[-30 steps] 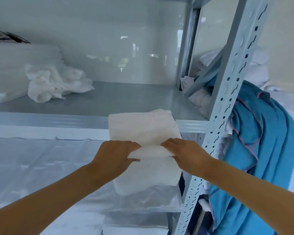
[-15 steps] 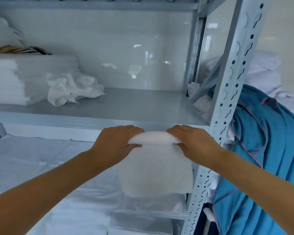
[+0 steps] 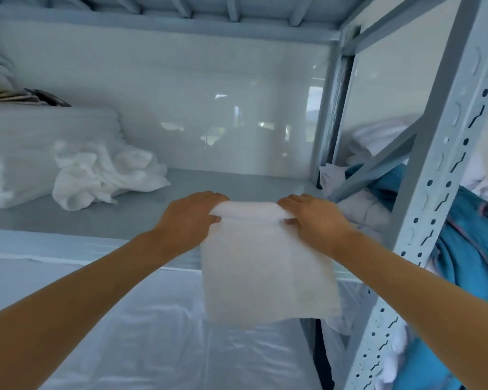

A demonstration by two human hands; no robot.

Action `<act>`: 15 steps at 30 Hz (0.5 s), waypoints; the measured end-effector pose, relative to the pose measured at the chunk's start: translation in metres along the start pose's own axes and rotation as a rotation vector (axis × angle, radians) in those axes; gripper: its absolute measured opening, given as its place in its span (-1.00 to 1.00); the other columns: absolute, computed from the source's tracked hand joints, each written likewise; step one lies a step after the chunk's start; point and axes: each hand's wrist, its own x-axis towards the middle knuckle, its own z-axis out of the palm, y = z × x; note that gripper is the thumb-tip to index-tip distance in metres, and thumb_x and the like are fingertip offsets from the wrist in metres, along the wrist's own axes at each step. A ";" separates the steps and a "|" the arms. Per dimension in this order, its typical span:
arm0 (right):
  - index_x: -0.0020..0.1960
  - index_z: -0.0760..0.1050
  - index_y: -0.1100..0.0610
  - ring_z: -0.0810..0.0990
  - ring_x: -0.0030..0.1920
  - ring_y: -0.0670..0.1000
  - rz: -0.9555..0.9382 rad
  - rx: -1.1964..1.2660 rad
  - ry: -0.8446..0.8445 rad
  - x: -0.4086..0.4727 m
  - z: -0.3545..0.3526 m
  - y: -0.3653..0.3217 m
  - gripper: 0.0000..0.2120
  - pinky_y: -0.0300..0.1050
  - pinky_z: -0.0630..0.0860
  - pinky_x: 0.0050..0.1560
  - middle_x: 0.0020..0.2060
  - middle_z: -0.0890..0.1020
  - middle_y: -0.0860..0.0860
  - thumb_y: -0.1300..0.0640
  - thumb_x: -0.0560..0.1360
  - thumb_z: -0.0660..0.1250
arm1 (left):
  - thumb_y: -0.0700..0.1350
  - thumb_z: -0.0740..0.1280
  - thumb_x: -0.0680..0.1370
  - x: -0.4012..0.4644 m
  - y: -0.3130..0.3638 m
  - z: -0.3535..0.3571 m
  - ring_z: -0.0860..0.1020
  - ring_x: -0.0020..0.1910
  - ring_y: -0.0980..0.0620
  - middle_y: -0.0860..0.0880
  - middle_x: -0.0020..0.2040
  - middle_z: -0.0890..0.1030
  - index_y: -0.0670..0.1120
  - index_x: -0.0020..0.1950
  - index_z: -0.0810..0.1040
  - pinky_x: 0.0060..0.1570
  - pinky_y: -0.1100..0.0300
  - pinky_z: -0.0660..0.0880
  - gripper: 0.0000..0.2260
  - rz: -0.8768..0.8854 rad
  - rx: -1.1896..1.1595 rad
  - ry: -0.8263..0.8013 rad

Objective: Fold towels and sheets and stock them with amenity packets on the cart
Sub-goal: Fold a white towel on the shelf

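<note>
My left hand (image 3: 190,220) and right hand (image 3: 313,219) each pinch a top corner of the folded white terry towel (image 3: 265,266), which hangs over the front edge of the grey metal shelf (image 3: 237,184). A crumpled white cloth (image 3: 102,173) lies on the shelf's left beside a stack of folded white linens (image 3: 34,147).
</note>
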 end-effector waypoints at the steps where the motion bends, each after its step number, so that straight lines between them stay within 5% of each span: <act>1: 0.29 0.49 0.02 0.58 0.08 0.11 0.009 -0.003 -0.008 0.009 0.007 0.002 -0.73 0.03 0.53 -0.03 0.11 0.63 -0.02 0.06 0.61 0.32 | -0.09 0.35 0.62 0.009 -0.010 0.006 0.52 0.27 0.01 0.10 0.26 0.58 0.13 0.40 0.50 0.22 0.05 0.43 -0.65 -0.004 -0.011 -0.007; 8: 0.29 0.48 0.01 0.56 0.14 0.11 0.093 -0.067 -0.168 0.064 0.063 0.016 -0.75 0.03 0.49 0.12 0.14 0.61 -0.02 0.01 0.63 0.26 | 0.00 0.32 0.63 0.067 -0.066 0.039 0.54 0.22 -0.04 0.05 0.27 0.57 0.16 0.38 0.46 0.21 0.04 0.43 -0.68 -0.013 -0.017 -0.225; 15: 0.40 0.41 0.03 0.53 0.22 0.13 0.091 -0.152 -0.215 0.102 0.103 0.042 -0.64 0.05 0.40 0.16 0.27 0.55 0.02 0.07 0.61 0.28 | -0.32 0.27 0.63 0.086 -0.102 0.052 0.40 0.42 -0.08 -0.04 0.46 0.46 0.00 0.44 0.54 0.47 0.04 0.28 -0.58 0.252 -0.199 -0.137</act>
